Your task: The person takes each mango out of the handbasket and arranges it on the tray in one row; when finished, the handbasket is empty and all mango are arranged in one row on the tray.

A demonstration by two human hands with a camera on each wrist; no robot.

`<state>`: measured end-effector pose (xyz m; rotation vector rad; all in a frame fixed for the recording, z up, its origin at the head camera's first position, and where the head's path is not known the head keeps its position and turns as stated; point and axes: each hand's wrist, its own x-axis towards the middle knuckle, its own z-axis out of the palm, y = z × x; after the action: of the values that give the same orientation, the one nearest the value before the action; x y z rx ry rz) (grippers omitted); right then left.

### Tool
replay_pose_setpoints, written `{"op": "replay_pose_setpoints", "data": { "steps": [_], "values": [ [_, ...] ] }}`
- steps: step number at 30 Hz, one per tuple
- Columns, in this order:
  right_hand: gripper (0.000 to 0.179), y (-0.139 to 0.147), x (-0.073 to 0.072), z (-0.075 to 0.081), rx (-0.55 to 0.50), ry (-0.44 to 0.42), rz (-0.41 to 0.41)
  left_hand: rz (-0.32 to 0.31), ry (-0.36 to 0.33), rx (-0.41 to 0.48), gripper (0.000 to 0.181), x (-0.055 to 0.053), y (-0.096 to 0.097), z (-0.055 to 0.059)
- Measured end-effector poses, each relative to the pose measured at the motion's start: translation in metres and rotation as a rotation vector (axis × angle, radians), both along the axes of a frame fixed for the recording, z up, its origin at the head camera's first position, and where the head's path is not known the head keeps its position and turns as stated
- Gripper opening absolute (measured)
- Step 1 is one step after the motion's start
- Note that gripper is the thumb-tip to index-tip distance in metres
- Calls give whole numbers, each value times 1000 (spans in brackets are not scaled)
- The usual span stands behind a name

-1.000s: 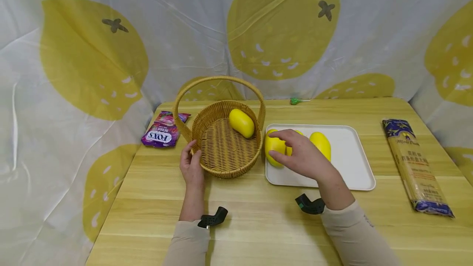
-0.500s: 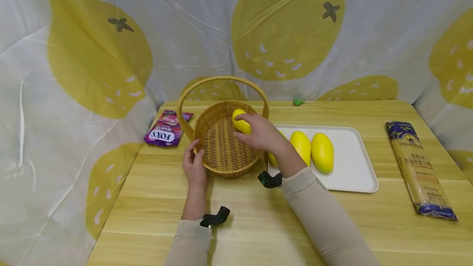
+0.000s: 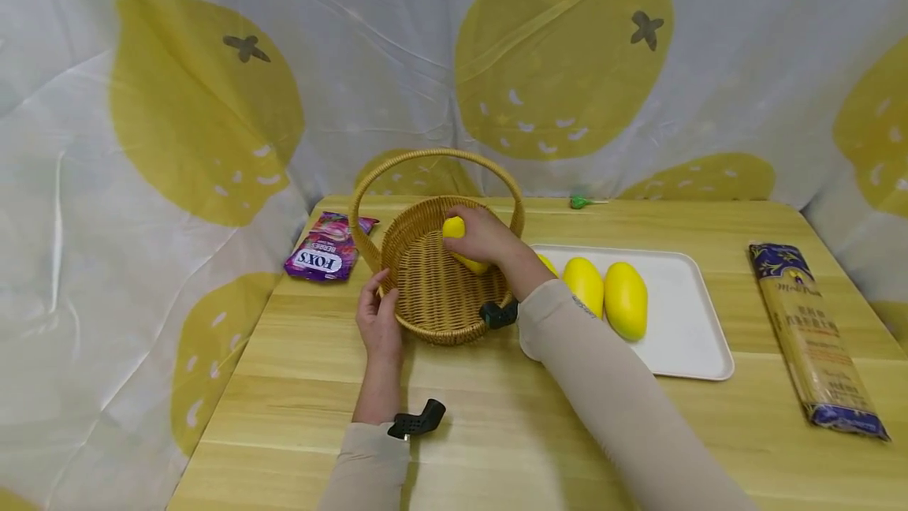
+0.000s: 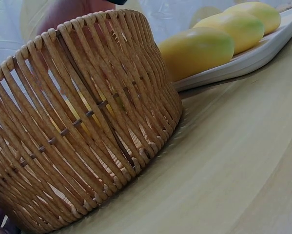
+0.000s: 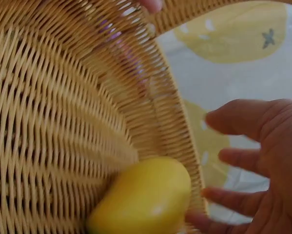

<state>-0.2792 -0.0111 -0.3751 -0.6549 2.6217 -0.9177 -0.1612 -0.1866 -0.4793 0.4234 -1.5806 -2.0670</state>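
A round wicker basket [image 3: 440,290] with a tall arched handle stands left of centre on the table. My left hand [image 3: 379,326] holds its left front rim with thumb and fingertips. Inside, by the right wall, lies a yellow mango [image 5: 150,200]. Over it reaches my right hand [image 3: 485,239], which partly hides the mango in the head view. The right wrist view shows this hand's fingers spread and loosely extended, with the thumb well apart from the mango. Three more mangoes [image 3: 626,300] lie side by side on a white tray [image 3: 681,322], the leftmost mostly behind the right arm.
A purple candy bag [image 3: 326,249] lies left of the basket. At the far right is a long pasta packet [image 3: 816,337]. A green lollipop [image 3: 580,202] lies at the table's back edge, before a lemon-print curtain [image 3: 383,61]. The basket handle [image 3: 440,154] arches above the rim.
My right hand has moved left from above the tray into the basket, over the mango there. The left hand has stayed at the rim. The view has shifted slightly.
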Motion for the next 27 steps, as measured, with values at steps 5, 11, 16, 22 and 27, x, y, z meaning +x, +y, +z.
{"op": "replay_pose_setpoints", "data": {
  "steps": [5,11,16,22,27],
  "values": [
    [61,-7,-3,6,-59,10,-12,3,-6,-32,36,0,1,0],
    [64,-17,-12,8,-31,-69,56,10,-8,-21,36,0,0,0],
    [71,-23,-21,7,6,-191,197,3,-5,-18,36,0,-1,1],
    [81,-27,-20,6,99,-316,383,-4,-6,-11,36,0,-2,2],
    [84,-31,-15,2,127,-348,453,0,5,-5,35,-1,-2,2]
  ]
}}
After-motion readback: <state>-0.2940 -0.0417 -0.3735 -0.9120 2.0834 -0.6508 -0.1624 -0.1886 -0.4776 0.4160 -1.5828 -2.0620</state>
